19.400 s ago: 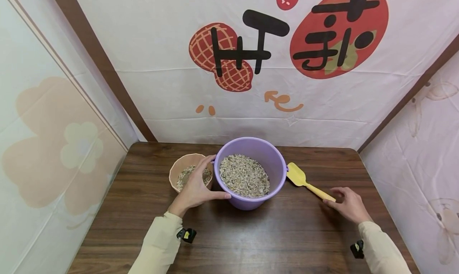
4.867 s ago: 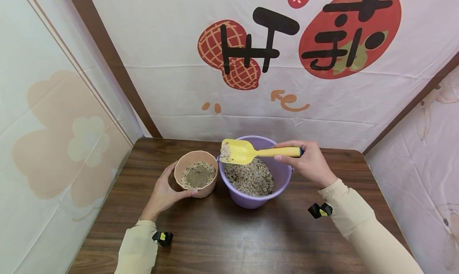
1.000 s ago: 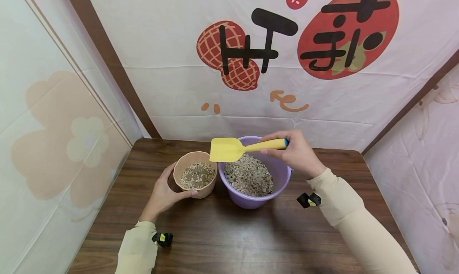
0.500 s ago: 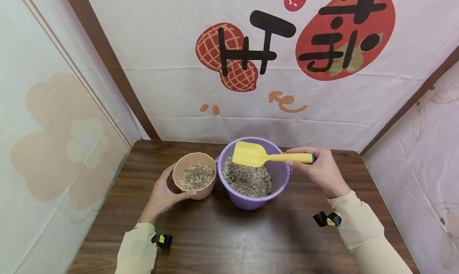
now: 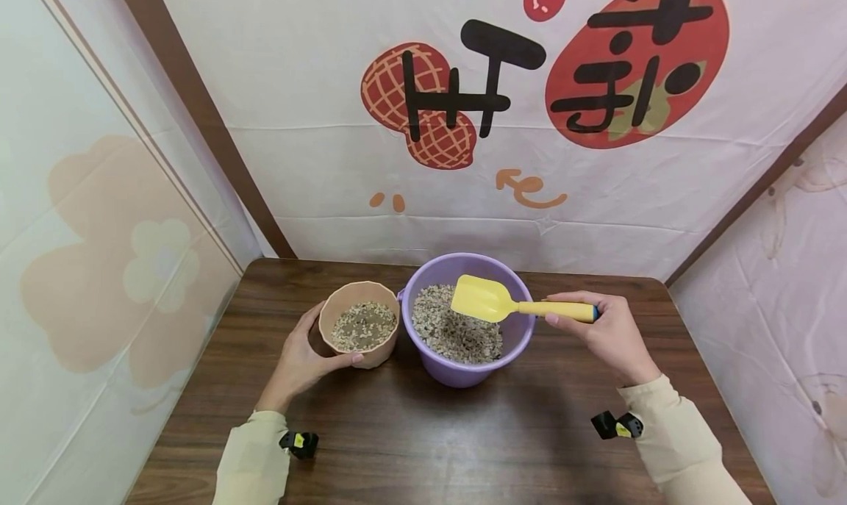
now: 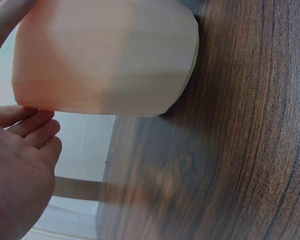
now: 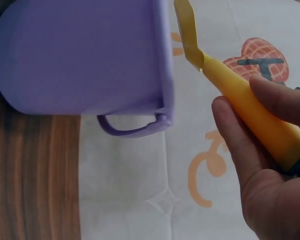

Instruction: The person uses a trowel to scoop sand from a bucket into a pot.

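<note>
On the left, a peach plant pot [image 5: 380, 351] with a faceted wall holds pale gravel [image 5: 354, 337] around and over a brownish middle. My left hand [image 5: 301, 362] holds it from the left, thumb at the near rim and fingers along the far side; the left wrist view shows the fingers against the pot's smooth wall. My right hand [image 5: 615, 336] grips the handle of a yellow shovel [image 5: 486, 298], thumb on one side and fingers on the other. Its blade, with no gravel visible on it, hangs over the purple bucket [image 5: 456, 375], which contains more gravel [image 5: 437, 321].
Pot and bucket stand side by side near the back edge of the dark wooden table [image 5: 430, 446]. Behind it rises a printed white cloth wall [image 5: 317, 159], with more cloth at both sides. The bucket's handle loop [image 7: 132, 131] sticks out at its right side.
Over the last second the shovel has moved right and nearer, from the pot's rim to above the bucket. More gravel covers the pot's brown middle than several seconds ago. The left hand stays put.
</note>
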